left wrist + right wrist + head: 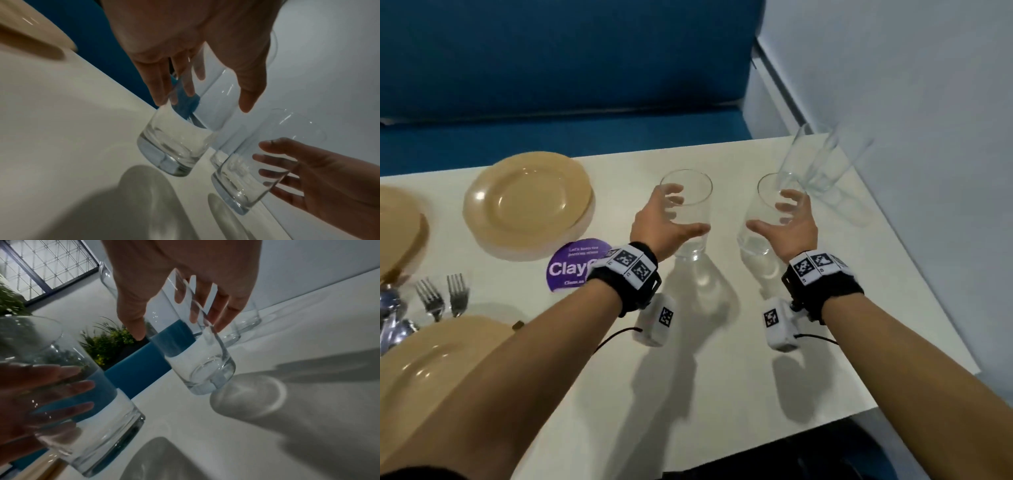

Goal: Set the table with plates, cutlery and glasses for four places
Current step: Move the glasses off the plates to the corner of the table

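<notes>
Left of the sticker (571,267), at the tabletop (722,377) edge: cutlery (390,308), blurred, and two forks (445,296) lying tines toward the sticker side, with a tan plate (441,359) below them and another (397,222) above. Beyond the sticker, slightly left: a third plate (527,202), seemingly atop one more, though hard to confirm. Right of the sticker: left grip (657,222) wrapped round a clear glass (698,192), thumb on the near wall, fingers visible through the far wall, so grasping rather than released. Glass roughly upright, base at or just off the tabletop; cannot tell which. Further right again: right grip (791,226) likewise closed round a second glass (753,246), thumb on the side facing the sticker, fingers behind. This one tilted, rim leaning away from the sticker, base apparently lifted in the right wrist view, shadow spread beneath. Furthest right, toward the wall: two spare glasses (815,164), smeared by blur, untouched. Judged step: carrying two glasses to their places. Key relation: plates all on the sticker side, so both glasses due to travel leftward, long axes kept vertical. Left grip nearer the plates, likely first to set down; right grip with the longer reach across. Risk: glasses clinking together, being just beside each other.
</notes>
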{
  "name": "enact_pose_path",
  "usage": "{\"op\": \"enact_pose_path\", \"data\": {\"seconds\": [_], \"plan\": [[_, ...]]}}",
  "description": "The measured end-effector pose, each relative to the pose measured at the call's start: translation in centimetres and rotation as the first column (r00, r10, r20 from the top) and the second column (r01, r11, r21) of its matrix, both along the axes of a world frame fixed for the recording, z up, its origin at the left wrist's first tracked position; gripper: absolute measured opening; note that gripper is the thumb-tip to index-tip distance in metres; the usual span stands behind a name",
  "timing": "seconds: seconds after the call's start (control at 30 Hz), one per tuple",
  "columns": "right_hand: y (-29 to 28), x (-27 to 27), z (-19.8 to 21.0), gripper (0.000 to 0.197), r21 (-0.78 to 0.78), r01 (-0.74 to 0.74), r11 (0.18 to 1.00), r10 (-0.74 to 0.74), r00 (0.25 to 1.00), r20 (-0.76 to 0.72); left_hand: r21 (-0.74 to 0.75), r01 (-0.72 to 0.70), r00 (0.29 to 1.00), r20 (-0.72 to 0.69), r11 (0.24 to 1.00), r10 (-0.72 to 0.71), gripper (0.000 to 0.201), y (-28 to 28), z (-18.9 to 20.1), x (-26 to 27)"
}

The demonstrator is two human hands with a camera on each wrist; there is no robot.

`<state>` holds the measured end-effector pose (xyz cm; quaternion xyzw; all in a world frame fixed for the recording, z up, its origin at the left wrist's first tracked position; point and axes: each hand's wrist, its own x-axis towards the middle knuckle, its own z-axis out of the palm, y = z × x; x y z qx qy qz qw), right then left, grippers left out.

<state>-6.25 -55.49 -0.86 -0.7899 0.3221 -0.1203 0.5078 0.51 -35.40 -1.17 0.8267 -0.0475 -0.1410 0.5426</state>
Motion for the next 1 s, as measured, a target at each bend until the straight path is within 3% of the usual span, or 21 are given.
{"op": "enact_pose_path", "data": {"seconds": [0.23, 0.47, 0.73, 1.0], "plan": [[-10.8, -1.1, -1.6, 0.069, 0.020, 0.045, 0.999, -0.045, 0.999, 0.001, -0.010, 0.042, 0.999, -0.013, 0.999, -0.042, 0.075, -11.5, -1.5, -0.8], [-17.6, -1.1, -2.7, 0.070, 0.055, 0.086, 0.995, -0.087, 0.996, 0.019, 0.015, 0.068, 0.998, 0.009, 0.998, -0.068, 0.076, -19.6, -2.9, -1.2], [-21.2, 0.4, -2.9, 0.078, 0.023, -0.017, 1.000, 0.016, 0.999, 0.047, 0.041, 0.078, 0.991, 0.102, 0.996, -0.082, 0.084, -24.5, -3.3, -0.7], [-22.8, 1.3, -3.0, 0.079, -0.041, -0.045, 0.998, 0.047, 0.998, 0.042, 0.009, 0.024, 0.998, 0.062, 1.000, -0.025, 0.086, -26.1, -2.6, 0.0]]}}
